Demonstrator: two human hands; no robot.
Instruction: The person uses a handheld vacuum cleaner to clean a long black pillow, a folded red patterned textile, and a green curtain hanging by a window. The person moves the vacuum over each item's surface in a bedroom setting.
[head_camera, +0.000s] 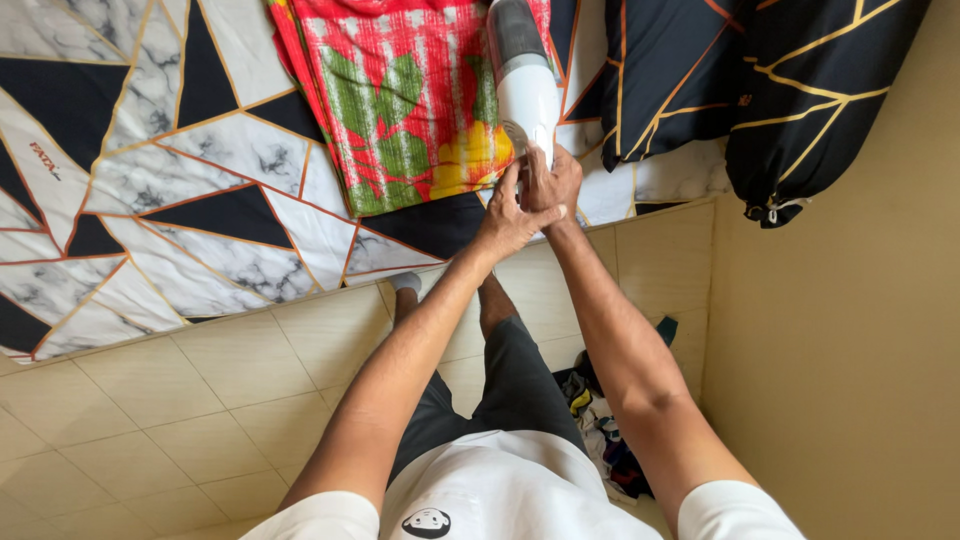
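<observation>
Standing upright over the red-and-green patterned cloth (400, 100) on the bed, the white handheld appliance with a grey top (524, 85) runs lengthwise away from both hands, right hand (551, 182) clasped around its base, left hand (505, 222) cupped just beneath, touching.

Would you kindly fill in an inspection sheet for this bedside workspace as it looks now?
Surface: bed sheet, marble-and-black geometric print, spread flat.
Job's things: white handheld appliance with grey top, held over the bed edge.
Clutter: red, green and yellow patterned cloth on the sheet; small pile of clothes on the floor.
Grip: left hand and right hand both closed around the appliance's lower end.
Cables: nothing seen.
Surroundings: two dark pillows with gold lines, beige tiled floor, plain wall.
</observation>
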